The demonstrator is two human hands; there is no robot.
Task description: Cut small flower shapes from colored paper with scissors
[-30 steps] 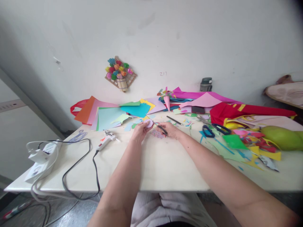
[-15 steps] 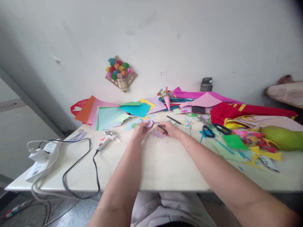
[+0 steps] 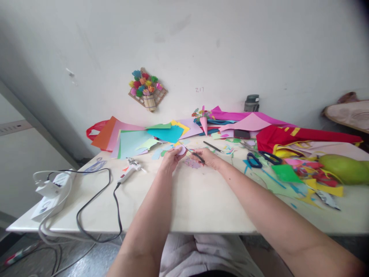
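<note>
My left hand [image 3: 172, 159] is closed on a small piece of lilac paper [image 3: 181, 150], pinched by its edge. In my right hand [image 3: 209, 158] is a pair of scissors with black handles [image 3: 198, 157], its blades pointing up and left at the paper. Whether the blades are cutting into the paper is too small to tell. Under the hands lie lilac paper scraps [image 3: 192, 163] on the white table [image 3: 213, 204]. Just behind the right hand is a thin black pen-like stick [image 3: 212, 146].
A white glue gun [image 3: 130, 171] with a black cord lies left, near a power strip [image 3: 53, 194]. Coloured paper sheets [image 3: 135, 142] line the back. Large dark-blue-handled scissors [image 3: 254, 160], a green fruit-like object [image 3: 340, 168] and paper scraps lie right. A paper bouquet [image 3: 203, 122] stands behind.
Almost nothing differs. Both hands keep the same place and grip on the paper and scissors; the whole view has shifted very slightly.
</note>
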